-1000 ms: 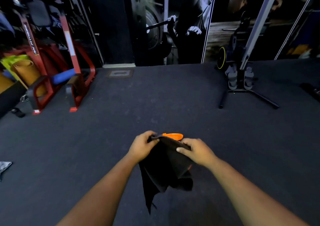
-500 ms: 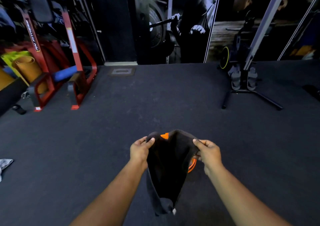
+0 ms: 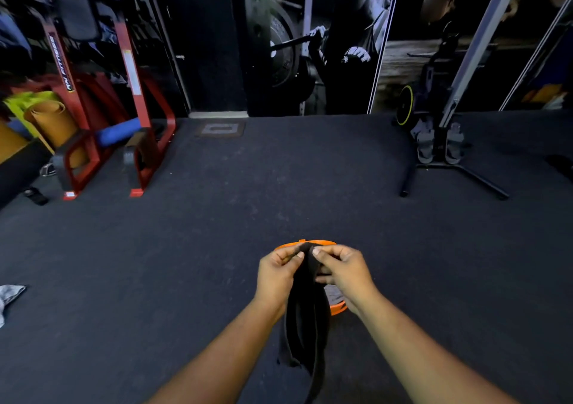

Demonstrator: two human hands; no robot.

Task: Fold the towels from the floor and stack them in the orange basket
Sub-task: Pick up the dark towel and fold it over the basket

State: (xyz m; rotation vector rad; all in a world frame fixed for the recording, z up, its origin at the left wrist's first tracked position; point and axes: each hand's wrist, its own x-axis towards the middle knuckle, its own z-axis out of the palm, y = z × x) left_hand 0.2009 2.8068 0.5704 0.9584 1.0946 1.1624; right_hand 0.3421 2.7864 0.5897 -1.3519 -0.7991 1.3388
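Black cloth towel (image 3: 305, 317) held up directly above round orange plastic basket (image 3: 336, 307), top edges brought together, lower part hanging doubled. Left hand (image 3: 276, 275) and right hand (image 3: 344, 272) both pinching top edge, nearly touching. Fold judged part done; stacking not done. Grey crumpled towel (image 3: 9, 295) lies on dark floor (image 3: 155, 264), far left of basket, unfolded.

The orange basket (image 3: 336, 307) is mostly hidden behind the black towel (image 3: 305, 317) and both hands, and the grey cloth (image 3: 9, 295) gets cut off at the left edge.
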